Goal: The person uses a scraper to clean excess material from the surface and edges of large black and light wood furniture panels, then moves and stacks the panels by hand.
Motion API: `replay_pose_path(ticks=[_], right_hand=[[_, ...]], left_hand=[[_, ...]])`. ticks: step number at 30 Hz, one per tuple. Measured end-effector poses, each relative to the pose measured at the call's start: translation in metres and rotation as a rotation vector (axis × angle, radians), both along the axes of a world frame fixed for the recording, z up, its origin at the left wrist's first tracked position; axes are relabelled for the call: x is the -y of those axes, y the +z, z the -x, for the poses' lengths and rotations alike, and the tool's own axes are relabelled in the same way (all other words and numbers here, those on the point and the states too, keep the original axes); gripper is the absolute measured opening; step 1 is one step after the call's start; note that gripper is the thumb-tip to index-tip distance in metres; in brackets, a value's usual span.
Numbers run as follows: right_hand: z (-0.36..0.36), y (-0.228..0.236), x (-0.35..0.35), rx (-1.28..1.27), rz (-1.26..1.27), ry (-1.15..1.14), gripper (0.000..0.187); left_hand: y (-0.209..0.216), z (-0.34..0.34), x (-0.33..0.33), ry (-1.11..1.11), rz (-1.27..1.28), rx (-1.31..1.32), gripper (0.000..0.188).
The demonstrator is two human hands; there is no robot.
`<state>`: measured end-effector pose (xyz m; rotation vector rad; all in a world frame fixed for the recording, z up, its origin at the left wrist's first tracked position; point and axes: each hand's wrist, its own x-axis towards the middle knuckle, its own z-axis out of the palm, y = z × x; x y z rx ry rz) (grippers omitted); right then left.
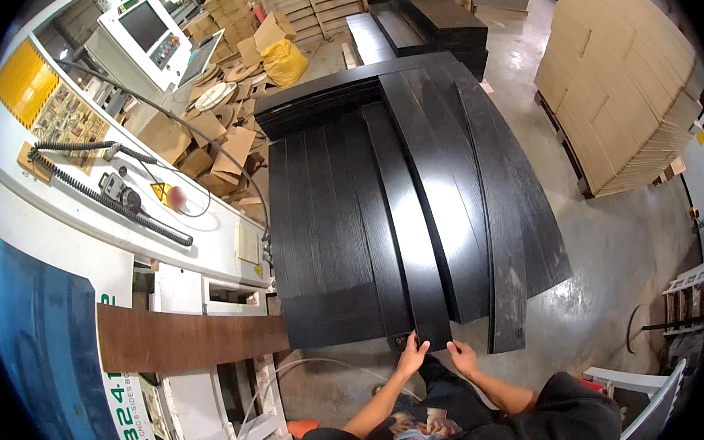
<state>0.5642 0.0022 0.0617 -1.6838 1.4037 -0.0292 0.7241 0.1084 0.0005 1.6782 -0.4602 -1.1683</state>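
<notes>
A long, narrow black board with a wood-grain face points toward me, lying on a broad stack of black boards. At its near end, my left hand is closed on the left corner, thumb on top and fingers mostly hidden beneath. My right hand grips the right corner of the same end, its thumb at the edge. Just right lies a wider glossy black board, and beyond it another narrow board juts out nearer to me.
At left stands a white machine with a brown panel on it and a control console behind. Cardboard scraps and a yellow bag lie at the far left. A tall cardboard stack sits on a pallet at right.
</notes>
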Motion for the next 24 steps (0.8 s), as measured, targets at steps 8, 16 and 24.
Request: replay_pose_path(ticks=[8,16,24], right_hand=[[-0.019,-0.001,0.04,0.368,-0.768,-0.096,0.121],[-0.022,-0.022,0.04,0.469,-0.692,-0.125,0.099],[-0.022,0.029,0.019,0.554,-0.763,-0.003,0.085]], left_hand=[[0.081,-0.011,0.008,0.042,-0.301,-0.377,0.116],[0.052,-0.011,0.01,0.034,-0.175,-0.427,0.134],[0.081,0.005,-0.002,0.354,0.085,-0.497,0.112]])
